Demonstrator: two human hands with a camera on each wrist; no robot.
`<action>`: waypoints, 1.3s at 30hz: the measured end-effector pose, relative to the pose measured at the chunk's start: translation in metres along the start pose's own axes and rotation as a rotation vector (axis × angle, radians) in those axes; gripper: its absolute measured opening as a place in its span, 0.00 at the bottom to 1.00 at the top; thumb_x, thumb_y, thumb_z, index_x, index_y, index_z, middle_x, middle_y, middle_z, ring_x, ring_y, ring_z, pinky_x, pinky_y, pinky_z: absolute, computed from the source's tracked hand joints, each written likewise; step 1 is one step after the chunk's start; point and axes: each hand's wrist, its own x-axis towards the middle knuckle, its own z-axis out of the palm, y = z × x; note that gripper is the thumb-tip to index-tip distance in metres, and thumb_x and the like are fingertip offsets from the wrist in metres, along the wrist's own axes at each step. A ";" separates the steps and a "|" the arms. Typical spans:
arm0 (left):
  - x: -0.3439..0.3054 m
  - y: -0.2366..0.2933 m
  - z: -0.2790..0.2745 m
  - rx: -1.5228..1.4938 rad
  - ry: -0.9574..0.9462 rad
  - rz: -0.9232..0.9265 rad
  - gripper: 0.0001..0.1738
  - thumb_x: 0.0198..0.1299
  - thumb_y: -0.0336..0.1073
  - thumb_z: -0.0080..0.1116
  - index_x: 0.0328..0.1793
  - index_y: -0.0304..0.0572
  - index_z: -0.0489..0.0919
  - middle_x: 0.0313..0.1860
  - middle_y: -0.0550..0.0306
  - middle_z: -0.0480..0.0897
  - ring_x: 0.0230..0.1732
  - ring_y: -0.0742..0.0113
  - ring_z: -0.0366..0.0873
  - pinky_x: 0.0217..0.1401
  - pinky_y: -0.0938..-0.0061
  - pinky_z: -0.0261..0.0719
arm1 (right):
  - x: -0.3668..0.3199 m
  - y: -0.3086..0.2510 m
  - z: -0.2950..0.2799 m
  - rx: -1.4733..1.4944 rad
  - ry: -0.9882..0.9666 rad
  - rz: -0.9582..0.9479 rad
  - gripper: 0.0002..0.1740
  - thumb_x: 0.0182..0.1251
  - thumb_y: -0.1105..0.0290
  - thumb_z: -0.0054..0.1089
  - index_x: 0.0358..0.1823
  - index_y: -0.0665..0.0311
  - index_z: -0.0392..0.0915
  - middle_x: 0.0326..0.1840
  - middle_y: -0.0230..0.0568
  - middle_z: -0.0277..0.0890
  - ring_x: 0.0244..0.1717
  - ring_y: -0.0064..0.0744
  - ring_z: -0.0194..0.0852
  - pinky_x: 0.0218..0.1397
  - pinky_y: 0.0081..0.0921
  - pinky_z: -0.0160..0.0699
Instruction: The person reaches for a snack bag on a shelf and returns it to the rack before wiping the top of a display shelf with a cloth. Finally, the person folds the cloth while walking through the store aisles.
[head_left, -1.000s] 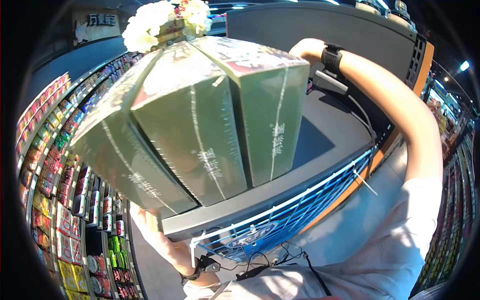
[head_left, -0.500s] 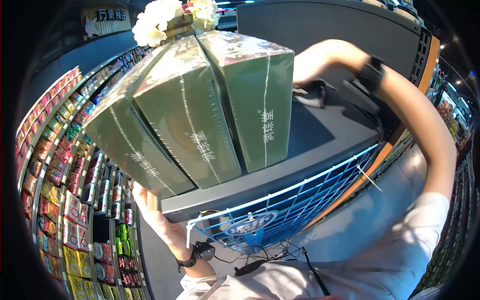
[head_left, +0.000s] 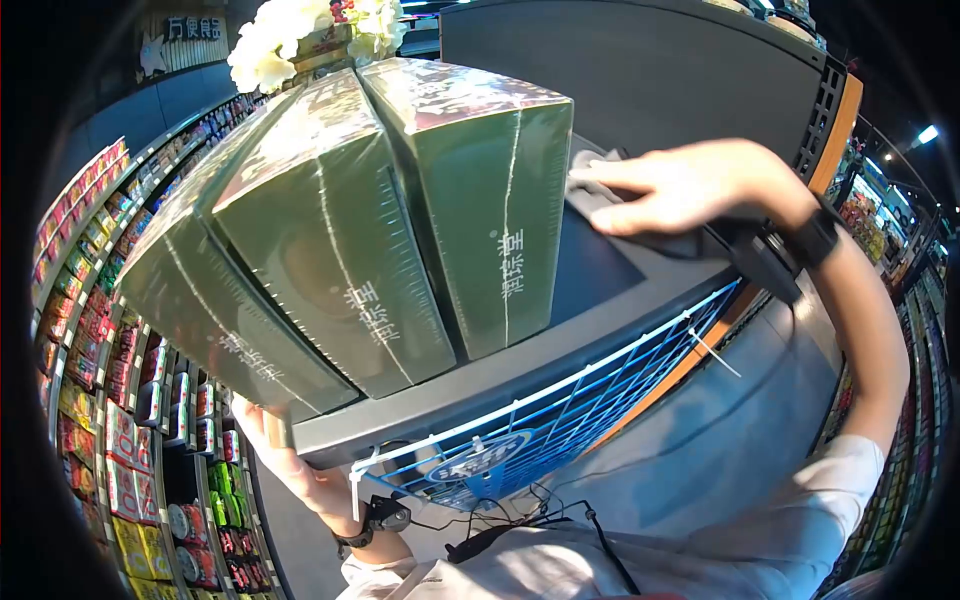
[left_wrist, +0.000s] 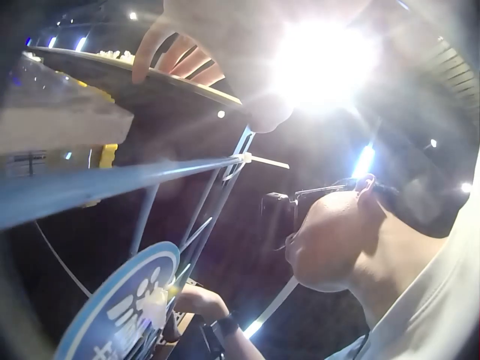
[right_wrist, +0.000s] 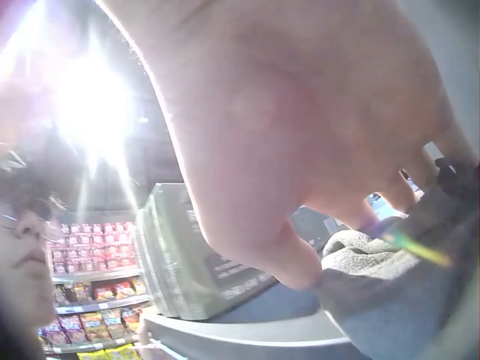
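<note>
My right hand (head_left: 690,195) holds a grey cloth (right_wrist: 375,259) against the dark shelf top (head_left: 600,270), just right of the boxes. Its thumb and fingers close on the bunched fabric in the right wrist view. Several dark green gift boxes (head_left: 490,220) stand side by side on that shelf, their patterned tops wrapped in shiny film. My left hand (head_left: 290,460) grips the shelf's left end, below the nearest box corner. In the left wrist view its fingers (left_wrist: 187,60) hook over the edge of a panel.
A blue wire rack (head_left: 560,410) with a round sign hangs along the shelf's front edge. Behind the boxes are white flowers (head_left: 280,40) and a tall dark back panel (head_left: 620,80). Shelves of packaged food (head_left: 120,400) line the left; cables (head_left: 510,510) hang before my body.
My right hand has come from behind the boxes, right and toward me, bringing the cloth into view on the shelf top. My left hand stays at the shelf's left end.
</note>
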 end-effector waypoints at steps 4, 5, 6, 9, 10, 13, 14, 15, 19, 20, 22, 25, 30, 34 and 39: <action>0.006 0.005 0.003 0.103 -0.039 -0.001 0.45 0.71 0.69 0.39 0.67 0.33 0.82 0.76 0.41 0.68 0.78 0.47 0.63 0.81 0.50 0.53 | 0.094 0.039 -0.024 0.088 -0.246 0.043 0.31 0.79 0.43 0.52 0.63 0.63 0.81 0.36 0.35 0.77 0.37 0.30 0.69 0.44 0.31 0.73; 0.006 0.007 0.003 0.099 -0.041 -0.019 0.45 0.71 0.69 0.39 0.67 0.33 0.81 0.76 0.41 0.68 0.78 0.47 0.63 0.81 0.51 0.53 | 0.098 0.037 -0.031 0.158 -0.186 0.106 0.29 0.78 0.43 0.53 0.52 0.65 0.84 0.34 0.30 0.73 0.33 0.28 0.64 0.40 0.33 0.70; 0.006 0.009 0.004 0.097 -0.043 -0.037 0.46 0.71 0.70 0.39 0.67 0.32 0.81 0.76 0.42 0.68 0.78 0.47 0.63 0.81 0.51 0.53 | 0.110 0.047 -0.034 0.223 -0.129 0.184 0.27 0.69 0.39 0.61 0.45 0.58 0.80 0.37 0.32 0.71 0.36 0.29 0.67 0.43 0.35 0.72; 0.008 0.012 0.007 -0.009 -0.033 -0.092 0.47 0.70 0.70 0.46 0.70 0.27 0.76 0.76 0.44 0.68 0.79 0.50 0.62 0.83 0.53 0.53 | 0.151 0.065 -0.042 0.338 -0.061 0.280 0.27 0.61 0.35 0.67 0.27 0.50 0.71 0.30 0.30 0.66 0.31 0.29 0.64 0.41 0.34 0.68; 0.010 0.014 0.008 -0.024 -0.041 -0.086 0.48 0.70 0.70 0.47 0.71 0.26 0.74 0.76 0.45 0.68 0.80 0.51 0.62 0.83 0.54 0.53 | 0.163 0.067 -0.043 0.357 -0.056 0.282 0.27 0.61 0.36 0.67 0.27 0.50 0.71 0.29 0.29 0.65 0.31 0.28 0.63 0.41 0.34 0.66; 0.011 0.019 0.009 -0.032 -0.055 -0.119 0.48 0.70 0.70 0.50 0.72 0.27 0.72 0.75 0.46 0.69 0.79 0.52 0.64 0.82 0.55 0.54 | 0.175 0.065 -0.043 0.408 -0.071 0.255 0.25 0.61 0.39 0.68 0.27 0.50 0.71 0.26 0.25 0.64 0.30 0.26 0.60 0.40 0.32 0.61; 0.010 0.020 0.010 -0.027 -0.052 -0.136 0.48 0.69 0.71 0.51 0.72 0.28 0.73 0.75 0.46 0.70 0.78 0.52 0.64 0.82 0.55 0.54 | 0.172 0.065 -0.039 0.389 0.010 0.277 0.24 0.60 0.39 0.70 0.32 0.51 0.75 0.29 0.27 0.67 0.33 0.26 0.62 0.41 0.32 0.63; 0.009 0.022 0.011 -0.022 -0.050 -0.153 0.48 0.69 0.71 0.51 0.71 0.28 0.73 0.74 0.46 0.70 0.78 0.52 0.64 0.82 0.55 0.54 | 0.204 0.091 -0.036 0.453 -0.035 0.259 0.24 0.59 0.40 0.71 0.39 0.52 0.78 0.37 0.31 0.73 0.38 0.28 0.67 0.45 0.34 0.67; 0.013 0.023 0.014 -0.094 -0.031 -0.144 0.53 0.62 0.76 0.56 0.72 0.31 0.71 0.72 0.45 0.71 0.76 0.55 0.66 0.81 0.57 0.55 | 0.241 0.087 -0.041 0.330 0.047 0.306 0.29 0.59 0.42 0.70 0.52 0.56 0.83 0.56 0.41 0.83 0.50 0.35 0.77 0.57 0.39 0.73; 0.013 0.025 0.015 -0.116 -0.024 -0.157 0.54 0.61 0.77 0.57 0.73 0.31 0.70 0.72 0.45 0.71 0.75 0.55 0.66 0.81 0.58 0.56 | 0.239 0.079 -0.044 0.318 0.015 0.287 0.28 0.60 0.42 0.68 0.51 0.55 0.83 0.53 0.41 0.83 0.49 0.34 0.77 0.56 0.39 0.73; 0.014 0.027 0.017 -0.114 0.000 -0.183 0.54 0.61 0.77 0.57 0.73 0.32 0.69 0.71 0.46 0.71 0.74 0.56 0.67 0.80 0.59 0.57 | 0.215 0.045 -0.051 0.257 0.006 0.276 0.25 0.62 0.40 0.64 0.46 0.53 0.83 0.50 0.38 0.83 0.47 0.32 0.75 0.53 0.37 0.71; 0.010 0.026 0.018 -0.173 0.022 -0.227 0.55 0.61 0.77 0.57 0.74 0.33 0.68 0.69 0.48 0.72 0.72 0.57 0.68 0.78 0.60 0.59 | 0.219 0.035 -0.047 0.272 -0.034 0.213 0.21 0.66 0.40 0.58 0.40 0.50 0.81 0.49 0.30 0.81 0.48 0.28 0.70 0.50 0.35 0.67; 0.006 0.008 0.007 -0.082 0.068 -0.094 0.47 0.68 0.71 0.52 0.68 0.28 0.74 0.69 0.48 0.70 0.71 0.57 0.69 0.77 0.61 0.61 | 0.209 0.055 -0.022 0.234 -0.051 -0.280 0.28 0.79 0.43 0.51 0.62 0.60 0.76 0.53 0.40 0.80 0.47 0.32 0.74 0.51 0.39 0.76; -0.005 -0.017 -0.016 0.177 0.026 0.144 0.35 0.81 0.57 0.35 0.74 0.35 0.75 0.81 0.45 0.66 0.83 0.53 0.59 0.86 0.55 0.52 | 0.091 -0.017 -0.030 -0.009 -0.179 -0.143 0.22 0.80 0.53 0.48 0.61 0.63 0.75 0.39 0.46 0.81 0.40 0.40 0.79 0.48 0.38 0.80; -0.012 -0.014 -0.007 0.271 0.350 0.030 0.36 0.80 0.56 0.35 0.76 0.32 0.74 0.79 0.40 0.70 0.78 0.48 0.68 0.81 0.53 0.64 | 0.000 -0.031 -0.009 -0.040 -0.099 -0.189 0.38 0.81 0.46 0.47 0.84 0.58 0.61 0.81 0.66 0.63 0.80 0.61 0.64 0.82 0.43 0.64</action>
